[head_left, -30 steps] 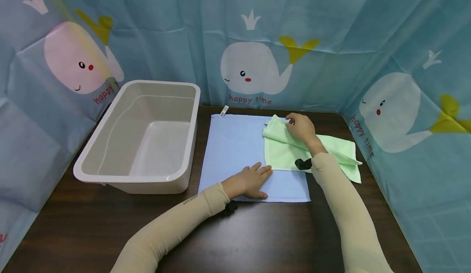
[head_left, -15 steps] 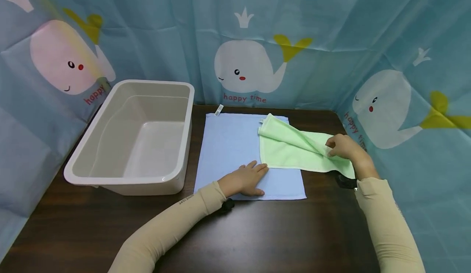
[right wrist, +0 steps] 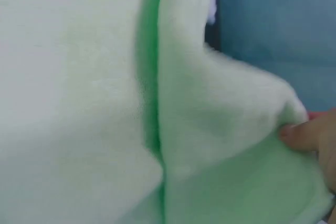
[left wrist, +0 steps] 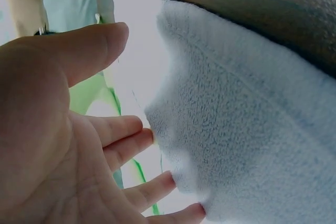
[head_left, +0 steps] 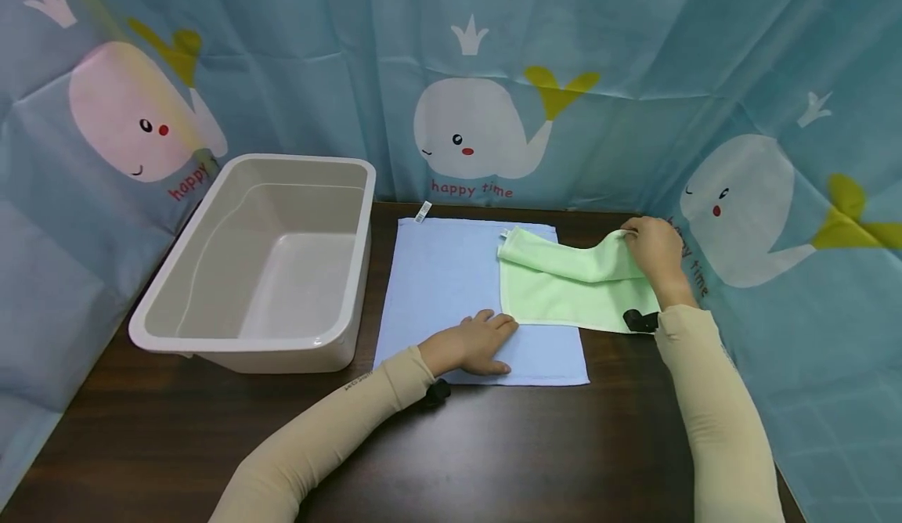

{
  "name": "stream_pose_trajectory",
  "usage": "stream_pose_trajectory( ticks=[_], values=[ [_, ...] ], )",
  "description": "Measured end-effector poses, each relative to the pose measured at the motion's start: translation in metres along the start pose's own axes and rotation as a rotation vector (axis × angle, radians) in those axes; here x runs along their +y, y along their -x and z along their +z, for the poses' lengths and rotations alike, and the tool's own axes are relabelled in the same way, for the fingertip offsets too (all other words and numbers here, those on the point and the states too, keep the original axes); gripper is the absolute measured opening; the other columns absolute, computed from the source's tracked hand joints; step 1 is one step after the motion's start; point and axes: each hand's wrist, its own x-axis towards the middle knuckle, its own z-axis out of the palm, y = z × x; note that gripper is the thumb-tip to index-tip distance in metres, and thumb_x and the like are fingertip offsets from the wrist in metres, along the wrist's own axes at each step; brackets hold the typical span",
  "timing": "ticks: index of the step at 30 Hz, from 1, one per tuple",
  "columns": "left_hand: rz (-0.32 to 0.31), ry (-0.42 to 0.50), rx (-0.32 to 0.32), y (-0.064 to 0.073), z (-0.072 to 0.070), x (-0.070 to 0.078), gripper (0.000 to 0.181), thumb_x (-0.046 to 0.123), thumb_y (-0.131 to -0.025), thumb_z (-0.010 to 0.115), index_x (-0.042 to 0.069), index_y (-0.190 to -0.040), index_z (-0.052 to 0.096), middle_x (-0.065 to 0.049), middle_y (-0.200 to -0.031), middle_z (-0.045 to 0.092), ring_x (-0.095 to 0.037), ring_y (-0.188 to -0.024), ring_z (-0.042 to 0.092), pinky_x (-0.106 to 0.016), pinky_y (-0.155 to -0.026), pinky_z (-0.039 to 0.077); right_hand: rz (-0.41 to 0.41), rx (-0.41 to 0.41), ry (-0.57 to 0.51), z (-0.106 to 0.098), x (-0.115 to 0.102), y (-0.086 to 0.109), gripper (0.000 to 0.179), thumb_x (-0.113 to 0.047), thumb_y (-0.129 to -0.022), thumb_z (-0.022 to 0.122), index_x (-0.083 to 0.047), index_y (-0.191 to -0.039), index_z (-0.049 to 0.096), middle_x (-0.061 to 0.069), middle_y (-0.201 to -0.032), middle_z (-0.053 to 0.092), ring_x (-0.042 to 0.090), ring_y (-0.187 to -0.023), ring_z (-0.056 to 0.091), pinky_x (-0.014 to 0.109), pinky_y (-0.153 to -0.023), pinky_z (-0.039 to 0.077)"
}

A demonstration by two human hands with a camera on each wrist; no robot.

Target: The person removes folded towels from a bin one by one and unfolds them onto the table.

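A light blue towel (head_left: 444, 280) lies flat on the dark table, a small white tag at its far left corner. Over its right part, and past its right edge, lies a light green towel (head_left: 557, 301) whose far edge is folded toward the near side. My right hand (head_left: 657, 250) pinches the green towel's far right corner; in the right wrist view the thumb (right wrist: 302, 136) presses on the cloth, which is lifted there. My left hand (head_left: 474, 344) rests with spread, straight fingers on the blue towel, fingertips at the green towel's near left corner.
A large off-white plastic basin (head_left: 249, 344) stands on the table to the left of the towels. Behind and to both sides hangs a blue curtain (head_left: 303, 100) printed with whales. The dark wooden table (head_left: 521, 452) extends toward me.
My right hand has gone from the green towel's far left part to its right end, then to the far right corner, lifting that edge over. My left hand stays in place.
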Motion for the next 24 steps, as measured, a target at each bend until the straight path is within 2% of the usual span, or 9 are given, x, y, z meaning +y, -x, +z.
stream_pose_trajectory(
  ticks=[5,9,12,15,18,20,22,24],
  values=[
    [-0.002,-0.011,-0.004,0.001,0.002,0.001,0.078,0.048,-0.096,0.059,0.014,-0.158,0.024,0.0,-0.164,0.025,-0.032,-0.152,0.026,-0.053,-0.118,0.035,0.083,0.064,0.046,0.019,0.001,-0.021,0.019,-0.009,-0.093,0.067,0.0,-0.108,0.073,0.027,-0.099,0.071,0.046,-0.082,0.059,0.06,-0.072,0.048],
    [-0.013,-0.029,-0.003,0.002,0.002,0.001,0.079,0.049,-0.096,0.059,0.015,-0.158,0.024,0.001,-0.165,0.024,-0.031,-0.152,0.025,-0.053,-0.118,0.035,0.165,-0.014,0.096,0.033,0.003,-0.03,0.025,-0.011,-0.092,0.066,0.0,-0.114,0.07,0.028,-0.107,0.069,0.05,-0.093,0.06,0.063,-0.083,0.047],
    [-0.004,-0.047,0.0,0.001,0.002,0.003,0.079,0.05,-0.096,0.059,0.016,-0.158,0.024,0.001,-0.165,0.024,-0.031,-0.152,0.025,-0.053,-0.117,0.035,0.204,-0.081,0.117,0.038,0.006,-0.028,0.028,-0.01,-0.093,0.063,0.0,-0.118,0.067,0.03,-0.111,0.066,0.05,-0.099,0.057,0.064,-0.087,0.045],
    [0.005,-0.062,0.003,0.001,0.002,0.004,0.079,0.05,-0.096,0.058,0.015,-0.158,0.024,0.001,-0.165,0.024,-0.032,-0.152,0.026,-0.052,-0.117,0.036,0.215,-0.07,0.097,0.041,0.004,-0.025,0.03,-0.011,-0.094,0.062,-0.001,-0.122,0.065,0.028,-0.119,0.062,0.048,-0.109,0.052,0.064,-0.097,0.04],
    [0.006,-0.061,0.009,0.002,0.002,0.002,0.079,0.051,-0.096,0.058,0.016,-0.158,0.024,0.001,-0.165,0.024,-0.031,-0.152,0.026,-0.052,-0.117,0.036,0.175,-0.004,0.014,0.041,-0.006,-0.025,0.031,-0.014,-0.096,0.063,-0.002,-0.124,0.064,0.026,-0.126,0.059,0.046,-0.118,0.047,0.063,-0.105,0.033],
    [0.005,-0.047,0.011,0.002,0.003,0.0,0.079,0.05,-0.096,0.058,0.016,-0.158,0.024,0.001,-0.165,0.024,-0.032,-0.152,0.025,-0.052,-0.118,0.034,0.114,0.028,-0.092,0.04,-0.017,-0.023,0.032,-0.016,-0.095,0.065,-0.003,-0.125,0.065,0.024,-0.127,0.06,0.043,-0.12,0.049,0.06,-0.106,0.035],
    [0.009,-0.033,0.012,0.003,0.004,-0.003,0.079,0.05,-0.096,0.058,0.016,-0.158,0.023,0.001,-0.166,0.023,-0.031,-0.153,0.024,-0.052,-0.119,0.033,0.05,0.005,-0.24,0.04,-0.031,-0.017,0.033,-0.017,-0.094,0.068,-0.003,-0.124,0.066,0.023,-0.125,0.063,0.04,-0.117,0.054,0.055,-0.103,0.041],
    [0.014,-0.017,0.006,0.004,0.006,-0.006,0.079,0.049,-0.097,0.058,0.016,-0.159,0.021,0.001,-0.167,0.02,-0.032,-0.154,0.021,-0.051,-0.121,0.03,-0.003,-0.074,-0.381,0.041,-0.048,-0.007,0.033,-0.019,-0.091,0.071,-0.005,-0.121,0.068,0.02,-0.12,0.067,0.036,-0.11,0.06,0.049,-0.096,0.048]
  ],
)
